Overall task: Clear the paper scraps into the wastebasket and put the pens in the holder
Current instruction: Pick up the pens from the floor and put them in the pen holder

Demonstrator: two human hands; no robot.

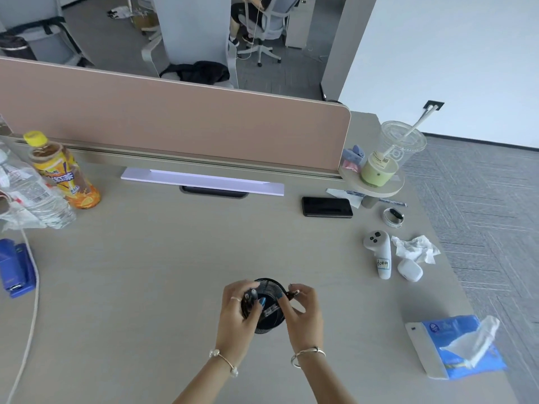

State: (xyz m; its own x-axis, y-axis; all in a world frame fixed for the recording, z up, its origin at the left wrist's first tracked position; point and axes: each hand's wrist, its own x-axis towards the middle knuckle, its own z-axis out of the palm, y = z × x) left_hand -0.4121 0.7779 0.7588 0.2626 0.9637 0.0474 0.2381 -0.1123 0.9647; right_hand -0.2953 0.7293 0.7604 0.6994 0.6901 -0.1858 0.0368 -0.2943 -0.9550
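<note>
A black mesh pen holder [269, 322] stands on the desk near the front middle. My left hand [237, 312] is at its left rim, fingers closed around a bunch of dark pens [250, 297] held over the opening. My right hand [303, 309] is at the right rim, pinching one dark pen [292, 293] by its end. A clear pen part [271, 310] shows inside the holder. A crumpled white paper scrap [415, 248] lies at the right side of the desk. No wastebasket is in view.
Near the scrap lie a white controller [380, 253], a white earbud case [409, 269], a smart band [393, 217] and a black phone [326, 207]. A tissue pack [458, 348] sits front right. Bottles [61, 170] and a blue stapler [16, 268] are left. A pink partition [175, 121] closes the back.
</note>
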